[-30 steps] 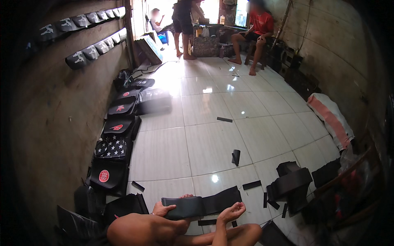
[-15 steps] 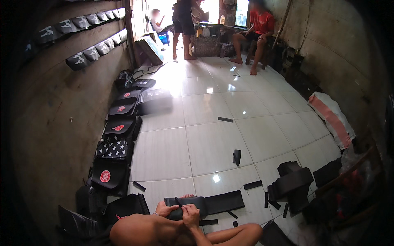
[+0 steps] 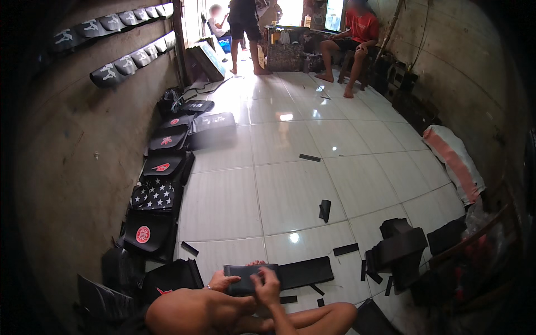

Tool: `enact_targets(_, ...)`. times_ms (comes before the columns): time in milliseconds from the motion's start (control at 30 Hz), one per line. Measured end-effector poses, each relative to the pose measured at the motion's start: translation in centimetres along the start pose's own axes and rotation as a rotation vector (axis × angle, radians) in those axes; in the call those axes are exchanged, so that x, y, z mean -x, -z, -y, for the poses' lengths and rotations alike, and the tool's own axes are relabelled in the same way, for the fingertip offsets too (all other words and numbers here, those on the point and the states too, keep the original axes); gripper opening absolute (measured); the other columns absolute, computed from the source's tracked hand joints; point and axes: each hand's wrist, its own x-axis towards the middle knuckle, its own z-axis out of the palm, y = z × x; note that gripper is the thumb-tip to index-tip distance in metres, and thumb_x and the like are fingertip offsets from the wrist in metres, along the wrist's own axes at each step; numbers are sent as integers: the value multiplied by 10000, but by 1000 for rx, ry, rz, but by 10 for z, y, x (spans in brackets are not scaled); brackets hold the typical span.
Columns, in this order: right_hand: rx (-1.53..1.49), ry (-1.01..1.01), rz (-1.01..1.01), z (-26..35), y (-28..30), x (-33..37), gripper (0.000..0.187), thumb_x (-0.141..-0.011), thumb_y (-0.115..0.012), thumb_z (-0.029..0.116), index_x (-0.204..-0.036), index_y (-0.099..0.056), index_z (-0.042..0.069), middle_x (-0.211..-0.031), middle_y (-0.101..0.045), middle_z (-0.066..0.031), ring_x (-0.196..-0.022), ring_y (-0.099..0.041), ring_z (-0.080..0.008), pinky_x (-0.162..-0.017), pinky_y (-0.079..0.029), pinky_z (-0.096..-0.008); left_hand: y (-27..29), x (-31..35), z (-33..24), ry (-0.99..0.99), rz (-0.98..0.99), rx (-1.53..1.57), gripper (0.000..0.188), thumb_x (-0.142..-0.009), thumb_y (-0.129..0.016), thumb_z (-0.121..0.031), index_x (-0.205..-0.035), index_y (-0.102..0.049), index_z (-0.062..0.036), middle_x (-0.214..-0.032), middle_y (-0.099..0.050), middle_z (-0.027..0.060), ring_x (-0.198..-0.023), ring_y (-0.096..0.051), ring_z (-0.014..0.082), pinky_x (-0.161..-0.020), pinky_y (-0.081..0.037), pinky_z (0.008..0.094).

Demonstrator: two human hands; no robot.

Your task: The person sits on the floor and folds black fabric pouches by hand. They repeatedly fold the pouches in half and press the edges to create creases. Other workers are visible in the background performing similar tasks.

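Right hand is now curling over the right part of the dark panel; a second ago it was sitting further right, by the near edge of the black length. Half a second ago it was pinching a narrow strip over the panel; no longer showing clearly. Black length is lying flatter. Far end: standing person is planting feet wider.
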Motion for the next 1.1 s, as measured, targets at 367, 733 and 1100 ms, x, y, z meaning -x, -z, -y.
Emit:
enact_targets(367, -140, -35, -129, -6, -21, 8, 92, -845, -665, 136, -825, -693, 51, -797, -639, -104, -730, -617, -264, -705, -471, -358, -27, 29, -48, -13, -65, -64, 306, -751, -812, -152, -982, -704, 19, -893, -709, 55, -767, -630, 114, -707, -527, 297)
enact_targets(733, 16, -125, -520, -10, 47, -13, 225, -837, -653, 81, -1039, -585, 8, -1009, -584, -130, -890, -560, -261, -777, -458, -361, -4, -5, 7, 2, 41, 73, 281, -761, -807, -148, -967, -703, 13, -879, -703, 36, -761, -621, 96, -696, -527, 285)
enact_targets(1100, -29, 86, 44, 12, -22, 10, 127, -811, -697, 157, -882, -704, 51, -887, -641, -113, -857, -626, -281, -762, -466, -374, -10, 3, 1, 8, -24, 6, 288, -786, -790, -159, -995, -694, 14, -885, -703, 36, -754, -620, 98, -685, -529, 287)
